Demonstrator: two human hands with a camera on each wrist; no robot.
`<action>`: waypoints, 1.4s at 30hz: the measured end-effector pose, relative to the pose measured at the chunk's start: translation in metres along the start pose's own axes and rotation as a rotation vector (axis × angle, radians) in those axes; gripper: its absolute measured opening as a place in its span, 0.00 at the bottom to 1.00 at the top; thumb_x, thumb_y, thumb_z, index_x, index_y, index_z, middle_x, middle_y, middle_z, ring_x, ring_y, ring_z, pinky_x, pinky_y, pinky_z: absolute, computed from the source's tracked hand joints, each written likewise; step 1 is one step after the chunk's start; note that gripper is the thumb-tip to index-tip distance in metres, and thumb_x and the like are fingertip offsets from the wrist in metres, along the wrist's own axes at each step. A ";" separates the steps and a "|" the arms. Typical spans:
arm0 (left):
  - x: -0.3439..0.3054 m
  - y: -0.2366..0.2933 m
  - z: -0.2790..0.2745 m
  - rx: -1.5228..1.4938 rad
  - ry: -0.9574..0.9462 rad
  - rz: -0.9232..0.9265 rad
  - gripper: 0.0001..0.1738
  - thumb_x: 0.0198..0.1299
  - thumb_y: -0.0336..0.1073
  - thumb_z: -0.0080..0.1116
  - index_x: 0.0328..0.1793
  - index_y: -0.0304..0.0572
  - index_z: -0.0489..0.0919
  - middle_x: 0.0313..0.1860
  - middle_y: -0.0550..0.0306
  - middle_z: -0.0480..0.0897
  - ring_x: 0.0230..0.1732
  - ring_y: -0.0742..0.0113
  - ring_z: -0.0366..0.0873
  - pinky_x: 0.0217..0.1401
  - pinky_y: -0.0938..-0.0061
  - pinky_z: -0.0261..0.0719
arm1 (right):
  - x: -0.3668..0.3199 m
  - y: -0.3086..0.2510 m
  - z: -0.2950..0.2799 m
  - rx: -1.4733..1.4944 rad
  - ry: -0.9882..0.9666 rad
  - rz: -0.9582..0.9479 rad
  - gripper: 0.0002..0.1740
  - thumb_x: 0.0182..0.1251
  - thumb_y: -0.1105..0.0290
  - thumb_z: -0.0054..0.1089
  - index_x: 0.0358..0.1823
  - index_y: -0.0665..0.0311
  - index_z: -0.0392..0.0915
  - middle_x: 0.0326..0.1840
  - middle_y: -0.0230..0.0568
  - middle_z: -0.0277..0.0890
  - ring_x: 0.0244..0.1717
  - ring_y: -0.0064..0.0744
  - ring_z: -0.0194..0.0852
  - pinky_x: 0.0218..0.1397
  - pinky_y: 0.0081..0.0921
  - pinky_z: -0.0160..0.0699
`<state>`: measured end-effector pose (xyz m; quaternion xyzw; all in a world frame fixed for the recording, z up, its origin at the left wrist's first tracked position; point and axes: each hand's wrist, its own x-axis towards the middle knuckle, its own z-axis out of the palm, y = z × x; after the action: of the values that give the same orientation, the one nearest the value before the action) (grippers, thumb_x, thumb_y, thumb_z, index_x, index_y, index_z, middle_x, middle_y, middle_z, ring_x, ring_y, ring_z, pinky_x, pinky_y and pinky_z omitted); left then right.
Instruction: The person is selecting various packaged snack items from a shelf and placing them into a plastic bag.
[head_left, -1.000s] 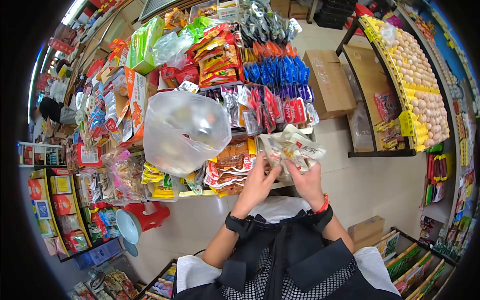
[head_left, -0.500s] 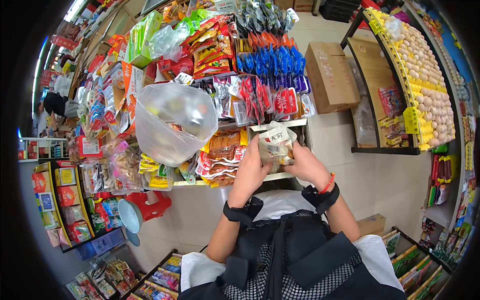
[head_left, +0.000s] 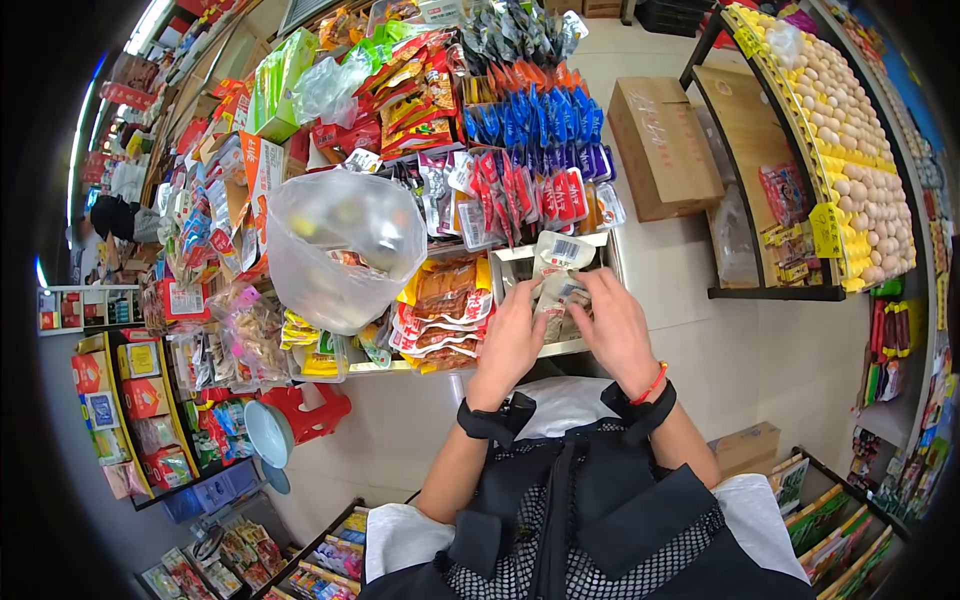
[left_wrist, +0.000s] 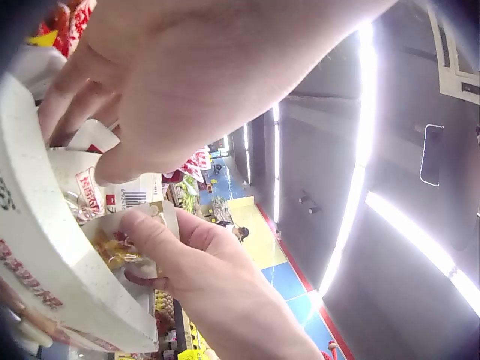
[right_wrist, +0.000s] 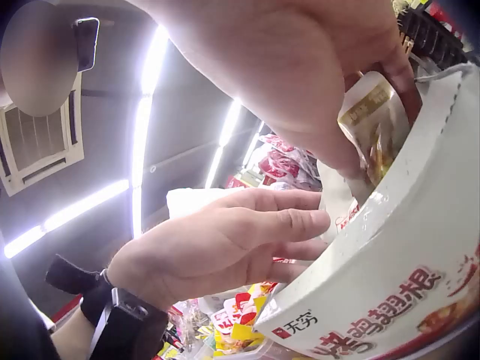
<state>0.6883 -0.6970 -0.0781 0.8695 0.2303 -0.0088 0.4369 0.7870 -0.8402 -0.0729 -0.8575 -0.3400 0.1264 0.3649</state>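
In the head view both hands work over a white cardboard box at the near edge of the display, with pale snack packets standing in it. My right hand pinches a snack packet between thumb and fingers, just inside the box wall in the right wrist view. Reaching in from the other side, my left hand has nearly straight fingers that touch the white packets. Red Chinese lettering and a food picture mark the box's outside; its lower inside is hidden.
Left of the box lie red-and-white snack packs, and beyond them a clear plastic bag stands with things inside. Hanging pouches rise behind. To the right are a carton and a rack of eggs.
The packets have moved from above the display's near edge, where both hands held them, down into the white box. The right hand now lies over them, and the left fingers have straightened.
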 end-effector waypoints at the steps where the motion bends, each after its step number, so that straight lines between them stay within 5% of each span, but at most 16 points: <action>1: 0.002 -0.005 0.005 0.003 0.045 0.048 0.21 0.61 0.31 0.61 0.60 0.32 0.73 0.57 0.33 0.77 0.55 0.34 0.76 0.56 0.51 0.75 | -0.001 0.001 -0.001 -0.018 -0.033 0.020 0.20 0.59 0.75 0.66 0.54 0.67 0.74 0.49 0.48 0.74 0.50 0.55 0.75 0.51 0.43 0.76; 3: 0.007 -0.011 0.011 0.009 0.138 0.145 0.20 0.61 0.34 0.62 0.57 0.31 0.75 0.53 0.32 0.79 0.53 0.35 0.78 0.54 0.51 0.76 | -0.003 0.001 -0.003 -0.039 -0.062 0.046 0.18 0.59 0.75 0.65 0.51 0.67 0.76 0.48 0.46 0.75 0.49 0.54 0.75 0.49 0.43 0.76; 9: 0.016 -0.013 -0.013 0.024 -0.284 -0.140 0.20 0.59 0.43 0.66 0.46 0.30 0.80 0.37 0.32 0.83 0.44 0.36 0.82 0.48 0.52 0.77 | 0.001 -0.007 -0.015 -0.012 0.014 -0.154 0.20 0.58 0.78 0.63 0.53 0.61 0.77 0.47 0.41 0.76 0.52 0.46 0.73 0.56 0.42 0.72; 12: 0.015 -0.003 -0.019 0.068 -0.354 -0.186 0.21 0.61 0.42 0.65 0.50 0.31 0.79 0.44 0.33 0.82 0.48 0.37 0.80 0.50 0.54 0.77 | 0.002 -0.002 -0.009 0.021 0.070 -0.200 0.21 0.57 0.77 0.65 0.53 0.59 0.78 0.47 0.39 0.76 0.52 0.44 0.74 0.57 0.40 0.71; 15: 0.001 0.007 -0.020 0.081 -0.037 0.051 0.22 0.62 0.42 0.65 0.54 0.33 0.77 0.52 0.35 0.78 0.52 0.38 0.78 0.53 0.54 0.76 | 0.000 0.003 -0.005 0.061 0.116 -0.177 0.21 0.55 0.77 0.67 0.52 0.59 0.80 0.48 0.37 0.77 0.52 0.43 0.73 0.57 0.39 0.71; 16: 0.003 0.006 -0.024 0.113 -0.041 0.061 0.23 0.66 0.41 0.63 0.60 0.33 0.75 0.55 0.44 0.76 0.59 0.54 0.79 0.46 0.64 0.81 | -0.002 0.002 -0.009 0.084 0.125 -0.198 0.21 0.55 0.76 0.68 0.52 0.59 0.80 0.48 0.37 0.77 0.52 0.43 0.73 0.57 0.38 0.71; 19: 0.019 -0.007 -0.022 -0.177 0.000 0.152 0.21 0.66 0.40 0.61 0.59 0.33 0.75 0.58 0.39 0.75 0.57 0.43 0.77 0.56 0.59 0.77 | -0.015 0.000 -0.024 0.099 0.168 -0.214 0.20 0.54 0.76 0.69 0.51 0.59 0.81 0.49 0.37 0.77 0.53 0.43 0.73 0.58 0.38 0.71; 23: 0.026 -0.005 -0.013 -0.312 -0.040 0.064 0.18 0.72 0.41 0.54 0.59 0.34 0.77 0.48 0.44 0.82 0.48 0.49 0.83 0.51 0.61 0.79 | -0.031 0.001 -0.037 0.087 0.169 -0.108 0.19 0.53 0.76 0.70 0.49 0.60 0.82 0.49 0.37 0.77 0.53 0.43 0.73 0.58 0.37 0.71; 24: 0.025 -0.006 -0.009 -0.219 0.017 0.125 0.20 0.74 0.44 0.51 0.52 0.31 0.80 0.40 0.38 0.83 0.43 0.42 0.83 0.48 0.57 0.78 | -0.034 0.005 -0.038 0.063 0.159 -0.103 0.19 0.52 0.76 0.70 0.48 0.60 0.83 0.48 0.37 0.78 0.52 0.44 0.74 0.57 0.37 0.72; 28: 0.017 0.003 -0.010 0.066 -0.089 -0.054 0.26 0.75 0.47 0.47 0.38 0.27 0.81 0.38 0.28 0.80 0.43 0.30 0.77 0.44 0.50 0.74 | -0.040 0.022 -0.030 0.084 0.138 -0.067 0.16 0.52 0.77 0.70 0.44 0.61 0.83 0.42 0.38 0.78 0.47 0.44 0.75 0.52 0.38 0.75; 31: 0.019 -0.010 -0.005 0.168 -0.104 -0.039 0.23 0.76 0.45 0.44 0.45 0.30 0.81 0.38 0.30 0.81 0.41 0.31 0.78 0.45 0.53 0.75 | -0.029 0.021 -0.021 0.081 0.169 -0.041 0.12 0.52 0.75 0.70 0.40 0.61 0.82 0.37 0.38 0.79 0.44 0.43 0.77 0.48 0.39 0.77; 37: 0.004 -0.001 -0.006 0.157 0.183 0.198 0.12 0.68 0.32 0.52 0.54 0.32 0.76 0.46 0.34 0.80 0.46 0.33 0.78 0.48 0.49 0.75 | 0.007 0.018 0.002 -0.138 0.196 0.130 0.09 0.54 0.69 0.70 0.36 0.61 0.82 0.35 0.39 0.80 0.42 0.45 0.79 0.45 0.39 0.79; 42: -0.013 0.002 -0.014 0.251 0.139 0.266 0.15 0.57 0.26 0.61 0.51 0.33 0.78 0.49 0.40 0.78 0.47 0.39 0.79 0.49 0.54 0.78 | -0.001 0.009 0.003 -0.103 0.171 0.141 0.11 0.56 0.72 0.67 0.41 0.62 0.80 0.39 0.41 0.78 0.43 0.47 0.78 0.46 0.41 0.78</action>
<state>0.6752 -0.6926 -0.0649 0.9384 0.1398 0.0803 0.3056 0.7896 -0.8434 -0.0818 -0.9046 -0.2525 0.0604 0.3381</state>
